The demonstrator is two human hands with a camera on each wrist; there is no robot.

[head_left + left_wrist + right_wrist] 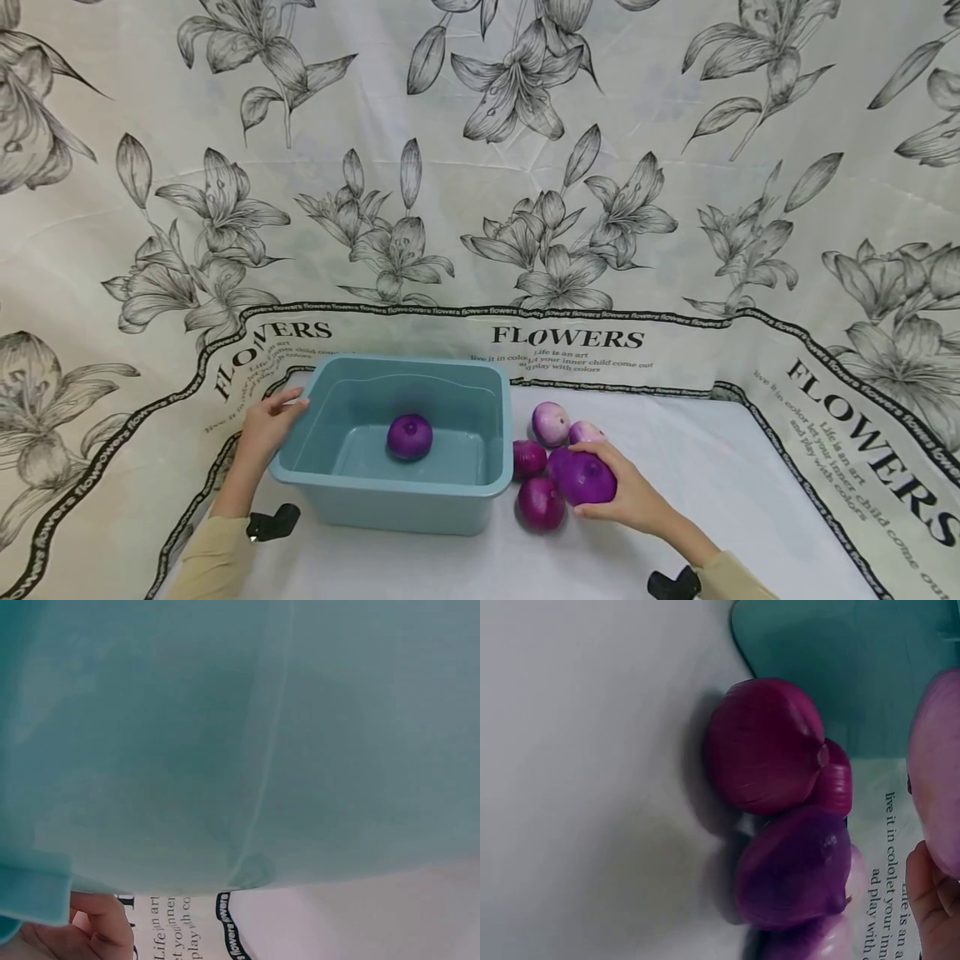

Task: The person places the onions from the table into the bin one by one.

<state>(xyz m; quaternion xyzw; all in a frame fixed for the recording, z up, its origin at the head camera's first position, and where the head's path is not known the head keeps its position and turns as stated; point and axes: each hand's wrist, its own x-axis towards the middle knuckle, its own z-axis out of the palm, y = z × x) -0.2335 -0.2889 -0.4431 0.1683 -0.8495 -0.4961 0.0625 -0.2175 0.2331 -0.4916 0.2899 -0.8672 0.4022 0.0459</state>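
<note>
In the head view, a blue-green plastic basin (405, 508) stands on the white cloth with one purple onion (409, 437) inside. My left hand (268, 425) grips the basin's left rim; the left wrist view shows its curled fingers (105, 922) under that rim. To the right of the basin, my right hand (626, 492) holds a purple onion (588, 477) above the others. The held onion (939, 780) fills the right edge of the right wrist view. Several more onions lie close together, among them a dark red one (541, 504) and a pale one (551, 423).
A white cloth (712, 500) covers the table. Behind and at both sides hangs a flower-printed curtain (420, 175) with lettering along its lower band. The basin's right wall (504, 467) stands beside the onion group.
</note>
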